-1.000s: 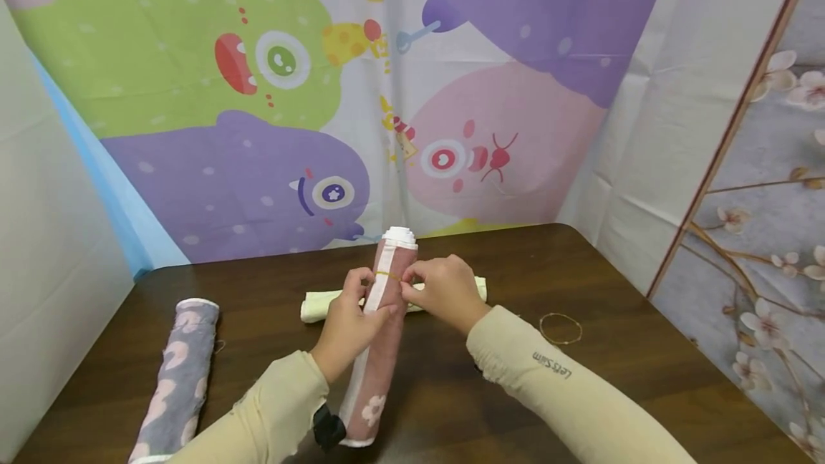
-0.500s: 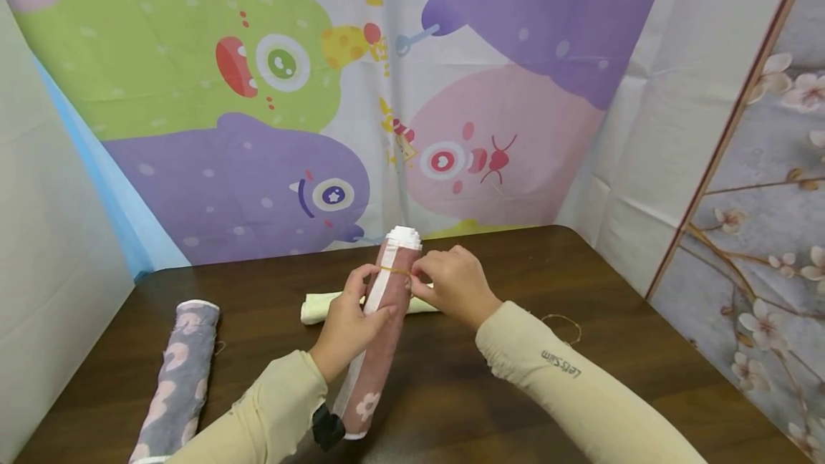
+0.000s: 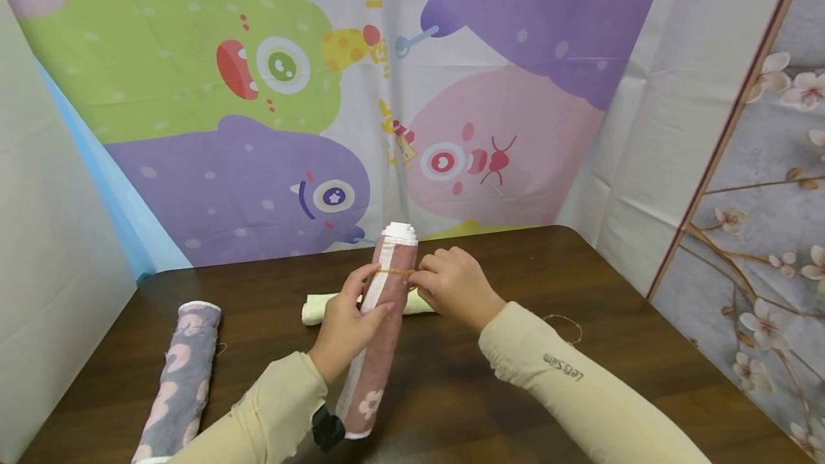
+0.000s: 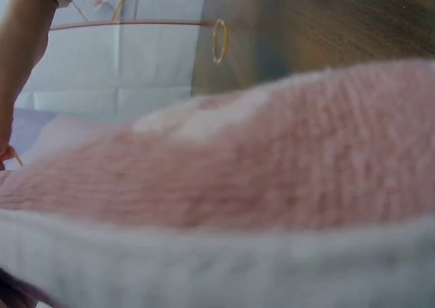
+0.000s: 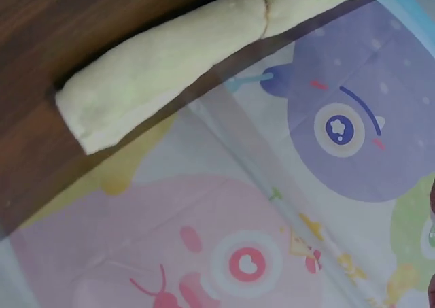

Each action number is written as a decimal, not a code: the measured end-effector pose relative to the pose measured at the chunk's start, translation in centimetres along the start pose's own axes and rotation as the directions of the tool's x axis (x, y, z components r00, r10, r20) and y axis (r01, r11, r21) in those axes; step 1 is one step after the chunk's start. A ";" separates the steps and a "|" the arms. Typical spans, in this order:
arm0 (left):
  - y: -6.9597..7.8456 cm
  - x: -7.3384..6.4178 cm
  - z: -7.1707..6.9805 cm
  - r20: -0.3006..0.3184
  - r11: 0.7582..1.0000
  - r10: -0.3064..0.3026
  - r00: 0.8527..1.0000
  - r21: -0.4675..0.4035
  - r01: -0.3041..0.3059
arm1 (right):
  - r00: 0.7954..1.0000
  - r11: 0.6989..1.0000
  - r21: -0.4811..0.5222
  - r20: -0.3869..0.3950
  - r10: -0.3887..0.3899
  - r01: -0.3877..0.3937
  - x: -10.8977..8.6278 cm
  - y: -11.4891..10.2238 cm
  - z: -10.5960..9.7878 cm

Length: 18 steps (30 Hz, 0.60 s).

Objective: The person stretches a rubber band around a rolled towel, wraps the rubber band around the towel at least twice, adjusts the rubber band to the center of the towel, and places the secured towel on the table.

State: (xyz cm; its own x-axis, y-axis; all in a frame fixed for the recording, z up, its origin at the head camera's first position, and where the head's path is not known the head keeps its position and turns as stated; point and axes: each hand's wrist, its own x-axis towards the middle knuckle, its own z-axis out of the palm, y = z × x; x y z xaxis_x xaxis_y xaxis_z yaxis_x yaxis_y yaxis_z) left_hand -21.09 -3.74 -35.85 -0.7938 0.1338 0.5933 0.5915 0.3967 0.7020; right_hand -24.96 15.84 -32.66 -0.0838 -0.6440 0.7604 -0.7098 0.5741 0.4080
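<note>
A pink rolled towel (image 3: 380,342) with white edging and a flower stands tilted over the table in the head view. My left hand (image 3: 344,324) grips it around the middle, fingers behind and thumb across the front. A thin yellow rubber band (image 3: 389,271) circles the roll near its upper end. My right hand (image 3: 459,288) pinches that band at the towel's right side. Blurred pink cloth (image 4: 238,172) fills much of the left wrist view. Behind the roll lies a cream rolled towel (image 5: 163,70), with a band around it in the right wrist view.
A grey rolled towel (image 3: 170,385) with pink patches lies at the table's left. One loose band (image 4: 215,41) rests on the dark wooden table (image 3: 503,414) at right, partly behind the right sleeve in the head view. A cartoon-printed cloth (image 3: 290,127) hangs behind.
My right hand has shifted slightly right, its fingers still at the band. The pink roll's lower end has swung a little left. My left hand keeps its hold.
</note>
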 end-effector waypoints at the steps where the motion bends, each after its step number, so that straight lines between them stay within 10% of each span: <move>1: 0.0 0.0 0.0 -0.010 1.000 0.006 1.000 0.009 -0.006 | 1.000 1.000 -0.023 0.009 -0.007 0.008 0.0 0.1 0.0; 12: -0.5 0.0 0.0 -0.054 0.995 0.067 0.996 0.080 -0.062 | 0.972 0.952 -0.247 0.197 -0.132 0.179 -0.6 0.7 -0.2; 18: -0.4 0.1 -0.2 -0.070 0.997 0.021 0.997 0.076 -0.016 | 0.998 0.991 -0.132 0.056 -0.005 0.013 -1.2 0.1 0.2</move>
State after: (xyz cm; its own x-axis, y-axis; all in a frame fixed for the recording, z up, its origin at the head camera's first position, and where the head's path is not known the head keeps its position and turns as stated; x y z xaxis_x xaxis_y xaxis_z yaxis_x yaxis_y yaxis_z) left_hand -21.39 -4.07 -35.94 -0.7693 0.0783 0.6341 0.5916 0.4622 0.6606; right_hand -25.07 16.54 -33.65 -0.1190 -0.6742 0.7289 -0.6121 0.6278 0.4808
